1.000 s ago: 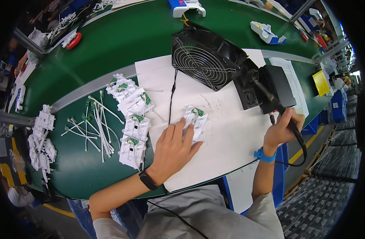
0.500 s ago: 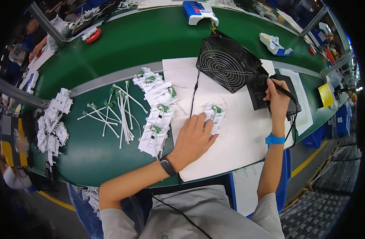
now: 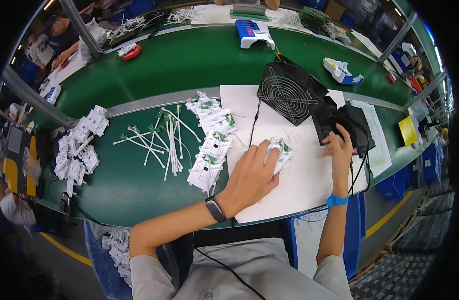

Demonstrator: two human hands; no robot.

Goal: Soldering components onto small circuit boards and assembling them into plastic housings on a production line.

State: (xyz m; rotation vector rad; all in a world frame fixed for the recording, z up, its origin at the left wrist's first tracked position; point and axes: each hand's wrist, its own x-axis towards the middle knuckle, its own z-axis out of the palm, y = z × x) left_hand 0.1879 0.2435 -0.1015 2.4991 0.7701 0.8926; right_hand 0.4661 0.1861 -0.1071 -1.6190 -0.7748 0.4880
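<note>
Head view: left hand [image 3: 252, 172] has its fingers on a white plastic housing [image 3: 285, 157] with a little green board, lying on the white sheet [image 3: 304, 190]; can't tell if it's actually gripping. Right hand [image 3: 341, 152] is loosely spread, nothing visible in it, by the black box [image 3: 360, 125]. Printed emblem [image 3: 208, 295] on the shirt, too small to read. Wide stretch of sheet between both hands, reaching the green surface's [image 3: 139, 197] front edge, black fan [image 3: 287, 95] beyond

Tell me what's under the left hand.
A white plastic part with a green board, on the white sheet. Its right side shows; the left hand covers the rest.
</note>
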